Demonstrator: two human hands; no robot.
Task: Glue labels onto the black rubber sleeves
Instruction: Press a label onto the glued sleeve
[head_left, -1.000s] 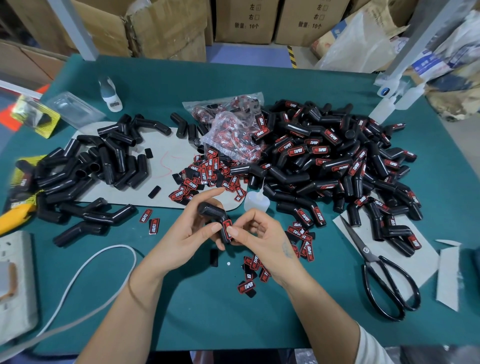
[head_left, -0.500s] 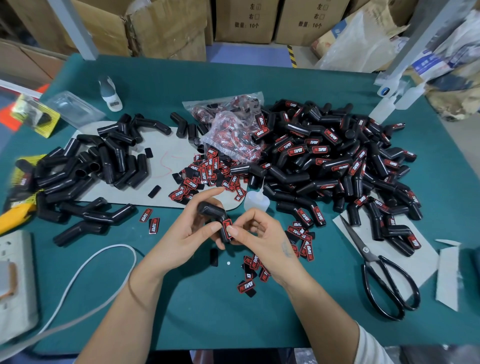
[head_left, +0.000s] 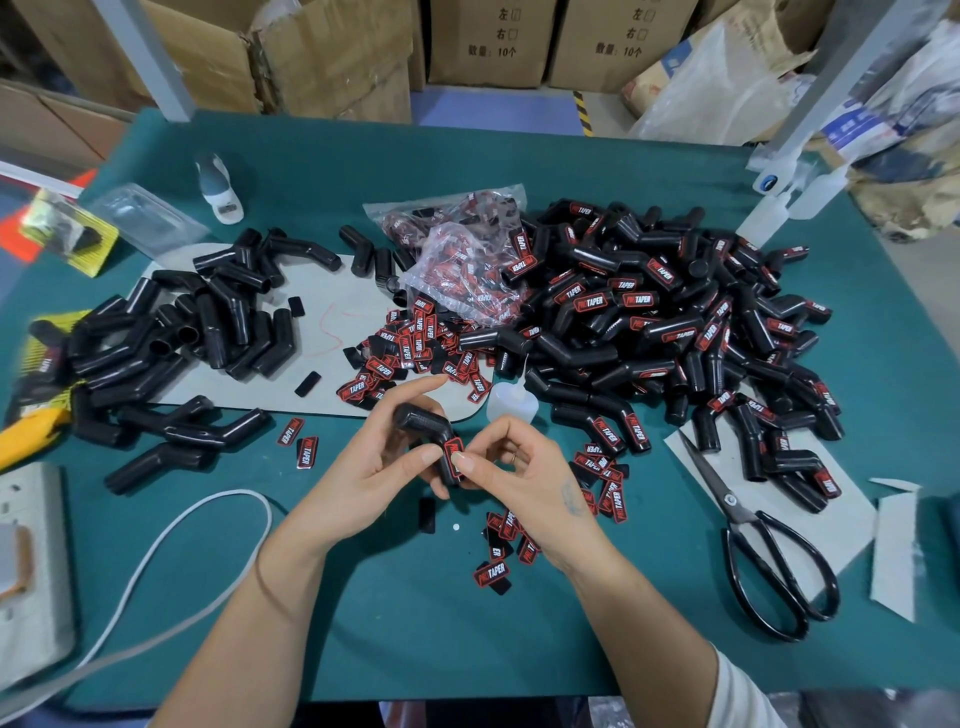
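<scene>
As before, hands (head_left: 467, 467) on sleeve (head_left: 428, 434).

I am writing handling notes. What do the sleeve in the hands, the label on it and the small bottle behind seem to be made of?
Sleeve: looks like black rubber, semi-gloss, with soft highlights on the bend.
Label: red and black; glossy plastic or coated paper, hard to tell.
Bottle: translucent white, likely soft plastic, matte.

green table (head_left: 519, 649): sleeve piles (head_left: 675, 332), loose labels (head_left: 410, 353), scissors (head_left: 763, 551)
</scene>
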